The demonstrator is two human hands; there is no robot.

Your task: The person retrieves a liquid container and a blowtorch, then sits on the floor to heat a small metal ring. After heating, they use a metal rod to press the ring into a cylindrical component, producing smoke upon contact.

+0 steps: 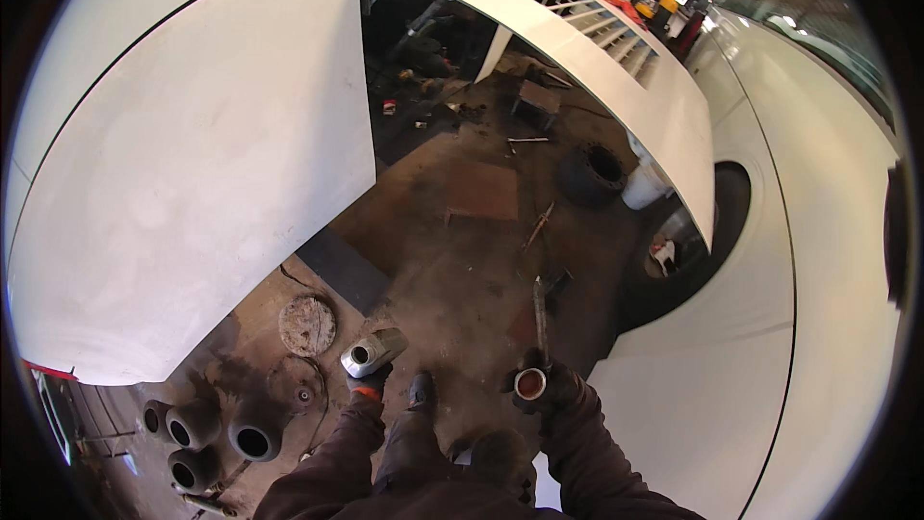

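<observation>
Head view: looking steeply down at a stained, gritty workshop floor point(462, 260) between large smooth white vehicle panels; edges curve with the fisheye lens.
Left hand point(369, 382): gloved, dark with an orange cuff, clamped on the lower end of a silvery metal housing point(373, 351) — a short, shiny, boxy piece with a round dark opening facing the camera.
Right hand point(539, 387): in a dark glove, closed around a small metal cylinder point(530, 383) held upright; its round open top shows a pale rim and a rusty reddish inside.
Hands together or apart: well apart, each holding its own part at about the same height, just above the person's dark sleeves and knees.
Long tool point(540, 313): a thin, dull metal bar runs straight up from the right hand; whether the hand grips it or it lies on the floor cannot be told.
Clay-coloured pipes point(217, 429): four short, thick, matte tubes with dark round mouths, clustered on the floor at lower left.
Round disc point(307, 325): flat, rusty, rough-surfaced, lying on the floor near the left hand.
Tyre point(592, 171): black rubber ring lying further off, beside a white bucket point(643, 185).
White hatch point(577, 48): raised panel with a slatted vent — smooth painted surface.
</observation>
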